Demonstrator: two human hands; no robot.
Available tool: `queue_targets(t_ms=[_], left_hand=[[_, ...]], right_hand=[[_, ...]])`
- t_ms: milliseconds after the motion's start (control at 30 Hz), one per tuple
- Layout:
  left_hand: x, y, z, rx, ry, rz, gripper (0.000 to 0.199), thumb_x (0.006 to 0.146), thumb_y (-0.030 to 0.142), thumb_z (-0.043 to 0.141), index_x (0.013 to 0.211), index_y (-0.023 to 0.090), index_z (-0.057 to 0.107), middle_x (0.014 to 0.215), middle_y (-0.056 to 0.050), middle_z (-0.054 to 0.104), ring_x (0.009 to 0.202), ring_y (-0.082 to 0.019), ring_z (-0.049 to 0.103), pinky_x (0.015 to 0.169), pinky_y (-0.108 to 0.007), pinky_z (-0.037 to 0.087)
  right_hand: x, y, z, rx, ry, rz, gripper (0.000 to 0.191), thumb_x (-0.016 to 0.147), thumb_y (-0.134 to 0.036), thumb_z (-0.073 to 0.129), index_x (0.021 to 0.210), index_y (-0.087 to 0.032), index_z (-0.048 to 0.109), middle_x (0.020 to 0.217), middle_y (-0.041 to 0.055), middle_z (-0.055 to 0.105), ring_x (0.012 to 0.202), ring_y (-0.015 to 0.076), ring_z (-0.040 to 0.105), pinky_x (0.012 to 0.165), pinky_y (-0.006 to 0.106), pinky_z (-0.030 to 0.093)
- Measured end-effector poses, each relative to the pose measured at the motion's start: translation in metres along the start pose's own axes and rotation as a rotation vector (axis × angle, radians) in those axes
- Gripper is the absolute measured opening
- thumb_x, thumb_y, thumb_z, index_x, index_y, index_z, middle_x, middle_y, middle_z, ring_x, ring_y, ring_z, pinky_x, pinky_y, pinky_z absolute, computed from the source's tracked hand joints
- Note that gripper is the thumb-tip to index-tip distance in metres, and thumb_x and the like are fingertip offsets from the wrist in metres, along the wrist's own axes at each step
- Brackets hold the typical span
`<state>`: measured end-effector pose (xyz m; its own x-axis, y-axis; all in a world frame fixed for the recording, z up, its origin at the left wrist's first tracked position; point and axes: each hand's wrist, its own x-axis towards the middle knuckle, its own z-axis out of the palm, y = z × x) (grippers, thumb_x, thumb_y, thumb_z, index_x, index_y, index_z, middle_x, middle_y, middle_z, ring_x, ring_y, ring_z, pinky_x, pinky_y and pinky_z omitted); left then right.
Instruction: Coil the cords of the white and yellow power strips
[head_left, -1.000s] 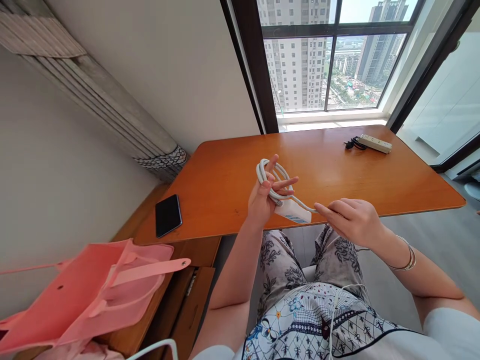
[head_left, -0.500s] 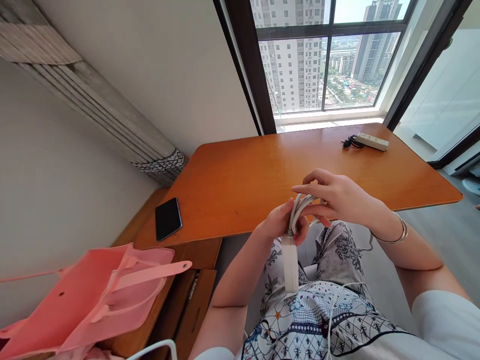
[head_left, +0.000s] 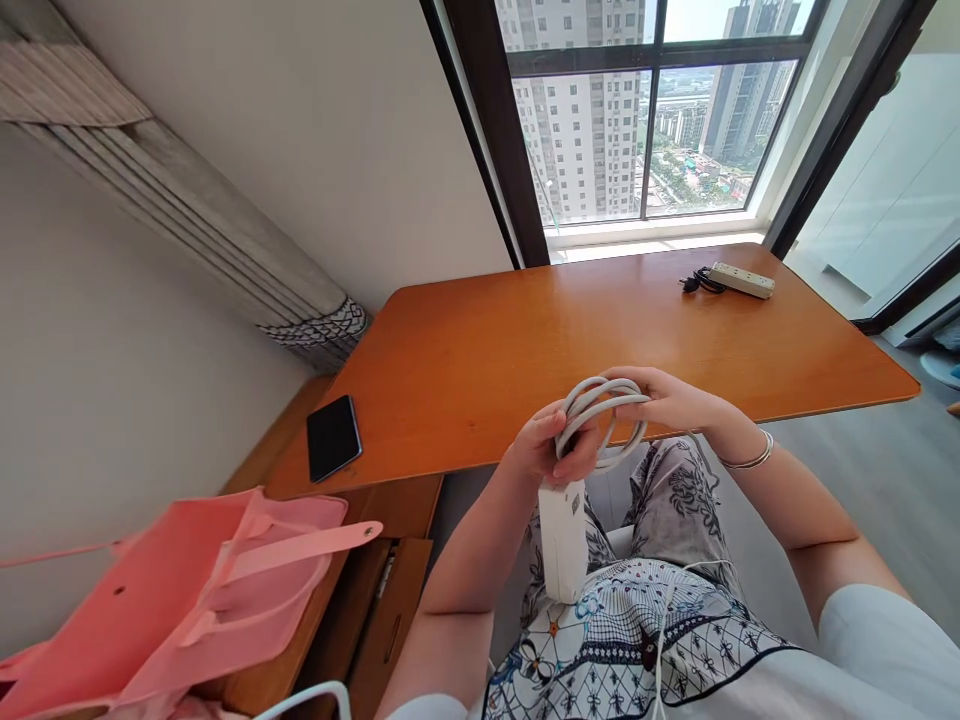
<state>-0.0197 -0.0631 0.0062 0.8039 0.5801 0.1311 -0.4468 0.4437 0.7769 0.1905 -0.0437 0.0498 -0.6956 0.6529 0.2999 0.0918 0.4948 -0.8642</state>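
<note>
My left hand is closed around one side of a coiled white cable, close to where it meets a white oblong block. The block, which looks like a power strip or adapter, hangs below that hand over my lap, with a small dark mark near its top. On the coil's other side, my right hand grips the loops, its fingertips partly hidden behind them. Both hands are just above the near edge of the wooden table.
A black phone lies at the table's left end. Toward the far right corner is another power strip with a bundled black cord. An open pink bag stands at the lower left, beside wooden drawers.
The coil has opened into wider loops and turned toward me. My right hand has moved down onto its right side, and the white block has turned to show a broader face.
</note>
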Motion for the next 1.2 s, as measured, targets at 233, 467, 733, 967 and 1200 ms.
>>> queue_targets(t_ms=[233, 467, 733, 967, 1200], left_hand=[[0.004, 0.002, 0.001, 0.001, 0.002, 0.048, 0.042, 0.066, 0.05, 0.081, 0.077, 0.019, 0.053, 0.038, 0.009, 0.04, 0.023, -0.003, 0.019, 0.03, -0.019, 0.017], [0.011, 0.011, 0.002, 0.02, 0.087, 0.032, 0.038, 0.073, 0.045, 0.078, 0.083, 0.016, 0.056, 0.043, 0.011, 0.04, 0.026, 0.0, 0.018, 0.031, -0.016, 0.018], [0.014, 0.005, 0.004, 0.048, 0.283, 0.114, 0.032, 0.075, 0.04, 0.075, 0.085, 0.013, 0.06, 0.044, 0.011, 0.039, 0.029, -0.001, 0.022, 0.034, -0.016, 0.019], [0.016, 0.004, 0.004, 0.046, 0.352, 0.085, 0.031, 0.078, 0.041, 0.072, 0.086, 0.014, 0.06, 0.046, 0.01, 0.04, 0.03, -0.002, 0.025, 0.036, -0.016, 0.02], [0.015, 0.002, 0.005, 0.095, 0.33, 0.039, 0.036, 0.076, 0.045, 0.074, 0.088, 0.013, 0.061, 0.047, 0.009, 0.042, 0.031, -0.002, 0.026, 0.036, -0.016, 0.021]], right_hand=[[-0.012, 0.024, 0.012, 0.537, -0.066, 0.273, 0.05, 0.081, -0.064, 0.068, 0.076, -0.016, 0.055, 0.058, 0.0007, 0.065, 0.073, 0.0201, 0.073, 0.069, 0.03, 0.056], [-0.008, 0.024, 0.017, 0.503, 0.088, 0.28, 0.054, 0.078, -0.07, 0.067, 0.078, -0.018, 0.051, 0.048, -0.0048, 0.057, 0.06, 0.0172, 0.07, 0.058, 0.024, 0.05], [-0.012, 0.027, 0.016, 0.468, 0.139, 0.344, 0.058, 0.08, -0.075, 0.06, 0.069, -0.02, 0.046, 0.04, -0.0054, 0.049, 0.057, 0.0179, 0.069, 0.056, 0.023, 0.046], [-0.014, 0.026, 0.025, 0.295, 0.426, 0.27, 0.043, 0.082, -0.059, 0.068, 0.097, -0.02, 0.058, 0.068, -0.0021, 0.066, 0.055, 0.0153, 0.066, 0.054, 0.027, 0.053], [-0.015, 0.026, 0.018, 0.171, 0.425, 0.287, 0.044, 0.085, -0.061, 0.063, 0.074, -0.019, 0.058, 0.053, -0.0023, 0.062, 0.046, 0.0119, 0.056, 0.05, 0.025, 0.046]])
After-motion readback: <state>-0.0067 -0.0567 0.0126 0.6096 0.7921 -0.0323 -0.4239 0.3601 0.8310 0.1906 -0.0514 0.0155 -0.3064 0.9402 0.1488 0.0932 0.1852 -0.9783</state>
